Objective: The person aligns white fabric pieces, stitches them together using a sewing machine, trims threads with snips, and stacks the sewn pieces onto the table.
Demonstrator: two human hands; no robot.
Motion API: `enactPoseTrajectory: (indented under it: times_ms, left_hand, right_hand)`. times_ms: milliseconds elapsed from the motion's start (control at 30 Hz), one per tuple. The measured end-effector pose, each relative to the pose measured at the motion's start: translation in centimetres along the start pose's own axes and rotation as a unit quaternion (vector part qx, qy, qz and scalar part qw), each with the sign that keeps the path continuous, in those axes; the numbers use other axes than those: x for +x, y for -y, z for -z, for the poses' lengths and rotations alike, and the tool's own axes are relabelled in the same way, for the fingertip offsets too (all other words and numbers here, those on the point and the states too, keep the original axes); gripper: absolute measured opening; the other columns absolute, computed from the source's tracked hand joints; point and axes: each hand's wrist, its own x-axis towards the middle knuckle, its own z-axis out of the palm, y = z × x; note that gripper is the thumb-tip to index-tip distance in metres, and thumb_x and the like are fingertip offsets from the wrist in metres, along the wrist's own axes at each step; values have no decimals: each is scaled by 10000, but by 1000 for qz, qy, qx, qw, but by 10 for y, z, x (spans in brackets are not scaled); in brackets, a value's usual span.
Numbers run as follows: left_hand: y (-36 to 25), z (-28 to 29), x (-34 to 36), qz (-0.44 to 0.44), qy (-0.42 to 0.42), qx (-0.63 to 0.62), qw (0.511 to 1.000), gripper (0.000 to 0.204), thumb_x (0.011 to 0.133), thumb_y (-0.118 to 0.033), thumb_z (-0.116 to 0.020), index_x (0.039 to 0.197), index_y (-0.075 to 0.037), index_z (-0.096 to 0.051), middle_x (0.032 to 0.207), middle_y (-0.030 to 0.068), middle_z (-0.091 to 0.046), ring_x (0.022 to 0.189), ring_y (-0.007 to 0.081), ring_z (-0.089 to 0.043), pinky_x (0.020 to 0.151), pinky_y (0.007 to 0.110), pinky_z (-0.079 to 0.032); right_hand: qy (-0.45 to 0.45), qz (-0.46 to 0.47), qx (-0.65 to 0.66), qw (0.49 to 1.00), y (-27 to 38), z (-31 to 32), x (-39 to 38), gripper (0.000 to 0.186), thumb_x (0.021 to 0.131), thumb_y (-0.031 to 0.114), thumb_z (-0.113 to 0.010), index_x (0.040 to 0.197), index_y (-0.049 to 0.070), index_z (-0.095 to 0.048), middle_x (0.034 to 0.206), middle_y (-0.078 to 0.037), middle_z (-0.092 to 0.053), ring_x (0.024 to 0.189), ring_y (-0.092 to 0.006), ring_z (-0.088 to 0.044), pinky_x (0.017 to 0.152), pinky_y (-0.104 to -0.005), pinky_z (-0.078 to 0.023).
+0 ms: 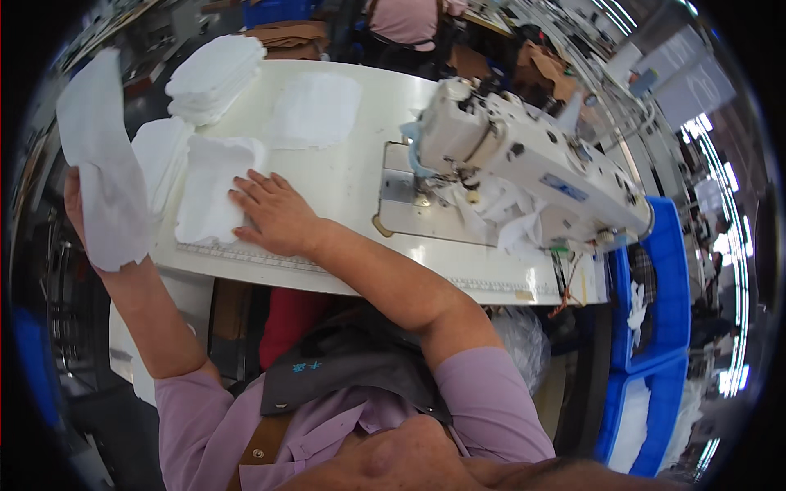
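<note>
My left hand (75, 204) grips a long white fabric piece (106, 164), raised at the left beyond the table edge; most of that hand is behind the cloth. My right hand (270, 211) lies with fingers spread on the right part of a white fabric stack (206, 184). Just left of it is another white stack (155, 168), and behind stands a taller one (214, 74). A single white piece (313, 106) lies farther back on the white table (368, 262). The sewing machine (532, 164) is at the right, with loose white strips (516, 229) under it.
Two blue bins (655, 409) with white material stand beside the table at the right. A ruler strip (286, 262) runs along the front edge. Behind the table are brown pieces (286, 37) and a seated person in pink (401, 20).
</note>
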Motion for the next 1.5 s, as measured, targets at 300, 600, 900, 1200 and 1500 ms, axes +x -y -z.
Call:
enactPoseTrajectory:
  times_ms: [300, 600, 900, 1200, 1500]
  left_hand:
    - [212, -115, -56, 94, 183, 469, 859, 63, 837, 20, -737, 879, -25, -719, 890, 14, -707, 729, 43, -619, 590, 202, -455]
    - [275, -145, -91, 4, 415, 544, 729, 308, 881, -129, -775, 1161, -53, -674, 1436, 112, -626, 1389, 337, -542, 1144, 480, -412]
    - [268, -198, -104, 13, 400, 558, 727, 500, 893, -179, -779, 1345, -59, -603, 1521, 149, -548, 1438, 379, -483, 1183, 513, -348]
    - [264, -266, -100, -55, 521, 416, 743, 467, 842, -156, -817, 1282, -117, -667, 1421, 100, -631, 1323, 301, -596, 1205, 511, -306]
    - [261, -236, -94, 135, 427, 310, 839, 214, 845, -86, -802, 1037, -43, -718, 1041, 68, -753, 916, 158, -700, 820, 314, -532]
  right_hand:
    - [-19, -31, -56, 998, 17, 65, -162, 553, 886, 324, -757, 1349, 56, -618, 1392, -160, -591, 1381, -319, -503, 1188, -567, -328]
    - [-263, -317, -208, 887, -5, 147, -323, 494, 813, 229, -834, 1196, 23, -599, 1005, -119, -629, 894, -317, -619, 773, -439, -466]
    - [-329, -348, -308, 822, -43, 160, -331, 288, 828, 150, -815, 1065, 66, -673, 875, -74, -636, 798, -292, -634, 706, -424, -470]
    - [-369, -167, -180, 896, 41, 163, -321, 211, 788, 28, -821, 964, 66, -712, 870, -41, -720, 693, -238, -643, 615, -358, -488]
    - [-525, -292, 254, 758, 39, 137, -338, 63, 986, 42, -715, 1005, -11, -686, 892, -78, -733, 804, -156, -736, 727, -270, -573]
